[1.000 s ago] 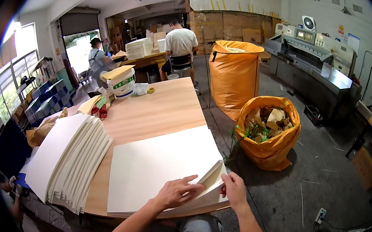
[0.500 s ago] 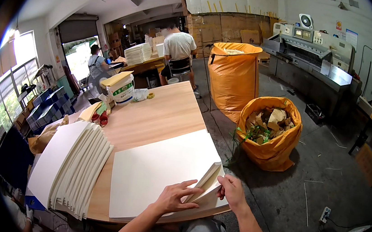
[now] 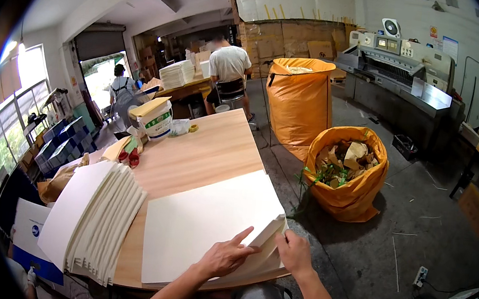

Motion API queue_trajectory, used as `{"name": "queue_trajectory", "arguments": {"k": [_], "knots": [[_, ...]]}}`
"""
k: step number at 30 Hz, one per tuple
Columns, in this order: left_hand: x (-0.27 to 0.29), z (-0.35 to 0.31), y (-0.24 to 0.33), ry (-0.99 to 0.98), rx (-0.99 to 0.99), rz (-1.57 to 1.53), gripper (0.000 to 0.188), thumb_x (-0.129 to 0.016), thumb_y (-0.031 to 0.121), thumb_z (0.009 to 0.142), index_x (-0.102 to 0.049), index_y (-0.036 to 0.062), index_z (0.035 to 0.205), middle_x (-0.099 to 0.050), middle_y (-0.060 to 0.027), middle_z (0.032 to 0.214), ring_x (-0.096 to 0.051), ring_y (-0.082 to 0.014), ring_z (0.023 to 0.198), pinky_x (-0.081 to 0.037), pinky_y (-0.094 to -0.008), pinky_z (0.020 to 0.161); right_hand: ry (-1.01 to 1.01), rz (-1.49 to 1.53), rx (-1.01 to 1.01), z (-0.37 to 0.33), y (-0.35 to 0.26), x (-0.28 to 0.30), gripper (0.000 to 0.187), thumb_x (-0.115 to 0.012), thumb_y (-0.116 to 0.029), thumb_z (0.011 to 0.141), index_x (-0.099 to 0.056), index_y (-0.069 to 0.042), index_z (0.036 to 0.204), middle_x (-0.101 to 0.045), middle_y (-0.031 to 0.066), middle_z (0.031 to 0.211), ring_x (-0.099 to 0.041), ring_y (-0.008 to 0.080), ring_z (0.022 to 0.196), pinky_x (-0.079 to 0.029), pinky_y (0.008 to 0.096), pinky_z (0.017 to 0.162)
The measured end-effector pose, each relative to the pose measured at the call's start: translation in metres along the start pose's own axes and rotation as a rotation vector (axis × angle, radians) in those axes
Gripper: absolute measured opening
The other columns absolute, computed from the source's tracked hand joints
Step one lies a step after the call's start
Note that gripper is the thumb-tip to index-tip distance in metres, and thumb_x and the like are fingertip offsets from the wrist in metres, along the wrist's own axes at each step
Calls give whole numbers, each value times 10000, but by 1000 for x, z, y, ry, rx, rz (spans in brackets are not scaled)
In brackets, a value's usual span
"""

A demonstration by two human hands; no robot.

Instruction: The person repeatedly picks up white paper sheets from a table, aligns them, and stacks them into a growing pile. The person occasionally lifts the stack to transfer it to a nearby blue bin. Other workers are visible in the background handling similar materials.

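A pile of large white paper bags [image 3: 204, 210], lying flat, covers the near right of the wooden table [image 3: 217, 138]. At the right end of the top one, a folded flap [image 3: 265, 234] stands up and shows a cream inner side. My left hand [image 3: 227, 254] rests on the bag beside this fold, its forefinger stretched along it and its thumb apart. My right hand [image 3: 295, 252] is closed at the flap's outer edge, fingers curled; its fingertips are partly hidden. To the left stands a leaning stack of similar white bags [image 3: 107, 217] with thick, fanned edges.
Past the table's right edge stand two orange sacks [image 3: 299, 106], the nearer sack [image 3: 345, 201] full of scraps. A bucket [image 3: 156, 118] and red-handled tool [image 3: 129, 157] lie farther back. At lower left, a co-worker's gloved hand [image 3: 31, 277] is near a white-and-blue printed sheet [image 3: 29, 229].
My left forefinger has straightened along the fold, and my right hand has shifted slightly at the flap. A white-and-blue sheet has come into view at lower left. A distant person stands more upright.
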State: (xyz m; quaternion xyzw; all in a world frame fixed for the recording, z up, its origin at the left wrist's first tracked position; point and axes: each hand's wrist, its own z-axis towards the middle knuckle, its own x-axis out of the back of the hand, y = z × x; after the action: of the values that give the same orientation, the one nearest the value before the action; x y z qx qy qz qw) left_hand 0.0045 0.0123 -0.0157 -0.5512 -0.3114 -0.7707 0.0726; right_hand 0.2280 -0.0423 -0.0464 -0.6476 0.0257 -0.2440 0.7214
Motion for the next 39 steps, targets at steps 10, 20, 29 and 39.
{"name": "queue_trajectory", "arguments": {"k": [10,20,29,39], "knots": [[-3,-2,2,113,-9,-41,445,-790,447,798,-663,286,1194,-574,-108,1352,-689,-299,916,-568,-379,782,-191,729,-258,2,-2,7,324,-586,-255,990,-547,-82,718,-542,16,604,-569,130,530,-443,273,499],[-6,-4,-1,180,46,-118,424,-703,282,879,-614,285,1293,-535,-145,1416,-687,-308,936,-568,-384,793,-85,215,-49,-2,-11,9,354,-603,-296,979,-555,-73,708,-538,13,579,-578,122,536,-456,270,504],[-3,-3,6,165,-55,-18,350,-750,338,855,-665,251,1184,-593,-100,1324,-687,-292,932,-573,-378,767,-162,769,-253,3,-2,4,341,-584,-233,982,-551,-75,681,-551,33,580,-576,145,513,-443,281,485],[-1,-3,2,88,0,-47,481,-772,296,831,-619,298,1286,-579,-92,1352,-690,-285,938,-577,-368,744,-99,558,-223,-5,-8,7,364,-592,-279,989,-540,-75,692,-546,23,585,-557,121,512,-440,271,481]]}}
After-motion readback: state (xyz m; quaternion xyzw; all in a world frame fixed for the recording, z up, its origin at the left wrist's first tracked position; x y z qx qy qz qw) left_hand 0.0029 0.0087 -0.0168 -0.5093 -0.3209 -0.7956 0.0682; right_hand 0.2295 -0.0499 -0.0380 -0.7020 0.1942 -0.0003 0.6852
